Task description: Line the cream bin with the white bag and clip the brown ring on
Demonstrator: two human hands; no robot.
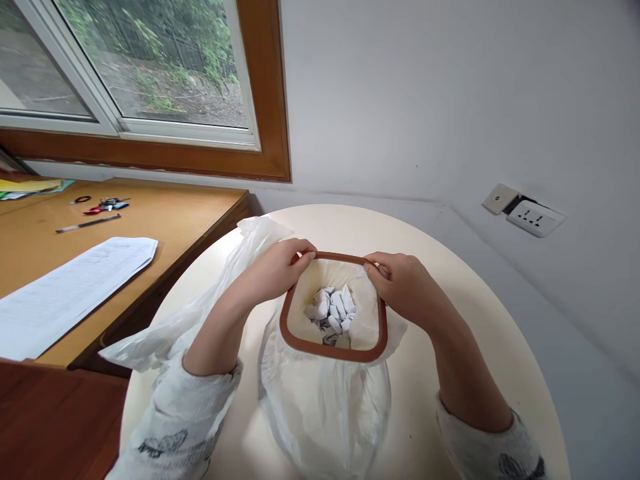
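Observation:
A small bin with a brown square rim (334, 351) stands on the round cream table (480, 320), lined with a whitish plastic bag (325, 400) that hangs over its outside. Crumpled white paper pieces (334, 308) lie inside it. My left hand (277, 270) pinches the rim at its far left corner. At the far right corner, my right hand (403, 283) has its fingers closed on the same rim. Another stretch of whitish plastic (200, 320) lies to the left, passing behind and under my left forearm.
A wooden desk (200, 207) at the left holds printed sheets (85, 290), a pen (89, 223), keys (107, 205) and a dark ring (81, 199). Behind are a window and a wall with a power socket (535, 217). A reddish-brown surface (55, 420) shows at lower left.

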